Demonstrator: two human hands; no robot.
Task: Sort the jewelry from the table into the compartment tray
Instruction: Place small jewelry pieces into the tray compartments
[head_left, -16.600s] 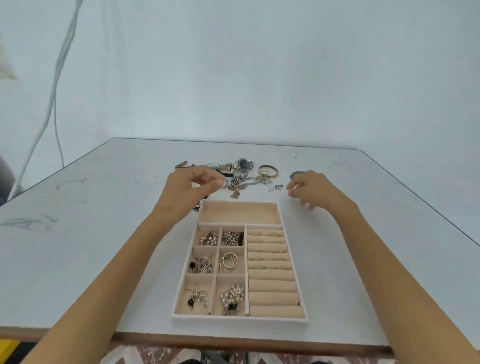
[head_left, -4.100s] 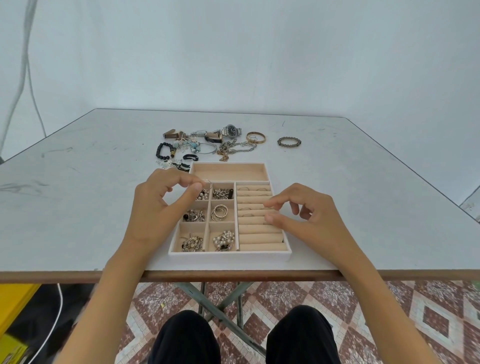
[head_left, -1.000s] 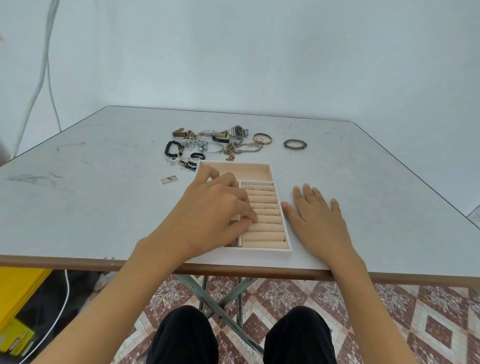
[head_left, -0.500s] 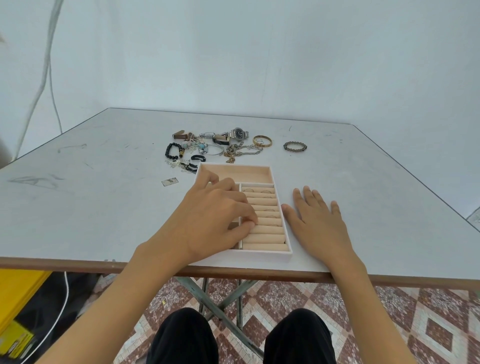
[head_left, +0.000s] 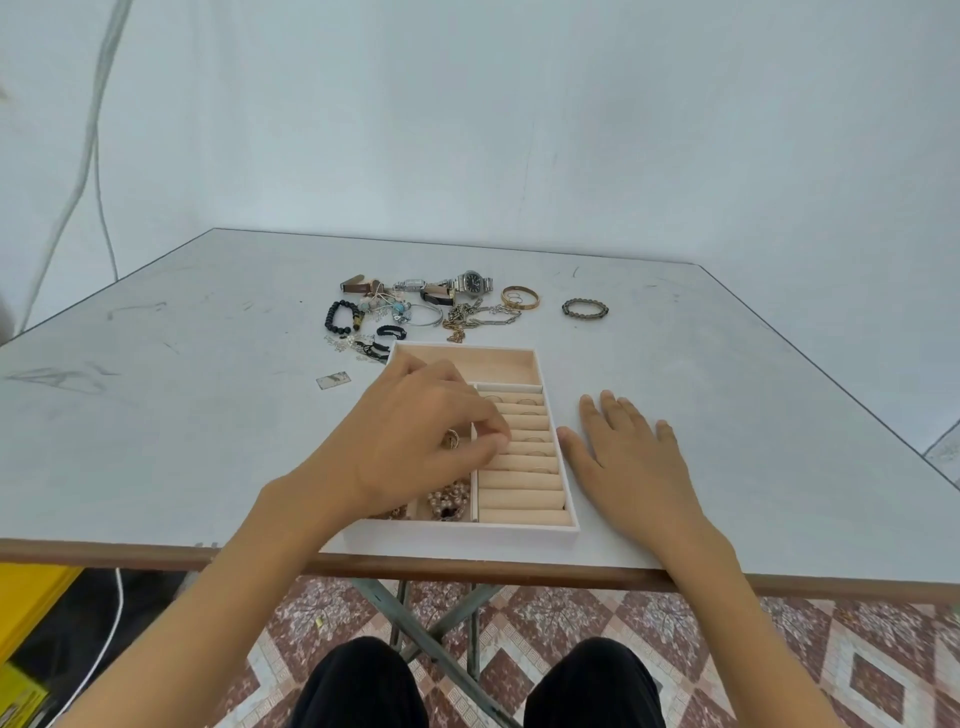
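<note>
My left hand pinches at the rolls of the tray, ring unseen, can't tell; right hand flat beside it. Loose jewelry lies beyond my left hand; shallow seating could pop a ring out.

One view only (head-worn, wide-angle). Looks forward and down from above the near edge of the table, facing the pale back wall. Sits close over the compartment tray, placing it low and centre in the frame. Catches the left hand and right hand entering from the bottom edge, forearms running up from the lower corners. Takes in the knees and tiled floor under the near edge, and the loose jewelry farther off, beyond the tray
</note>
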